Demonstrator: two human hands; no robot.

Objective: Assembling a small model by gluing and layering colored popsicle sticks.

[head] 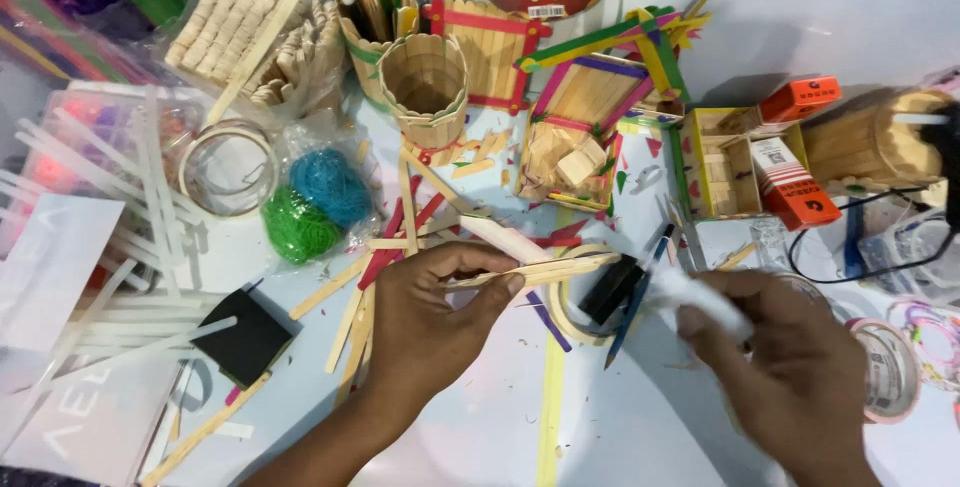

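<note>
The left hand (425,312) pinches a small bundle of plain wooden craft sticks (540,269) between thumb and fingertips, holding them flat just above the white table (480,427), their far ends reaching over a roll of tape (570,319). The right hand (790,357) is closed around a white, blurred object (705,302), a soft wad or a tube, too smeared to tell which, and its tip points toward the sticks' far end. A dark blue pencil (630,307) and a black block (612,287) lie between the two hands. Loose sticks (350,317) are scattered under the left wrist. The grip on the bundle looks light, so in my judgement the sticks could fan out or slide out of line if the white object presses on them. The crowded table adds risk: a sweep of the right hand could knock the pencil or catch the black cable (850,247) nearby.
</note>
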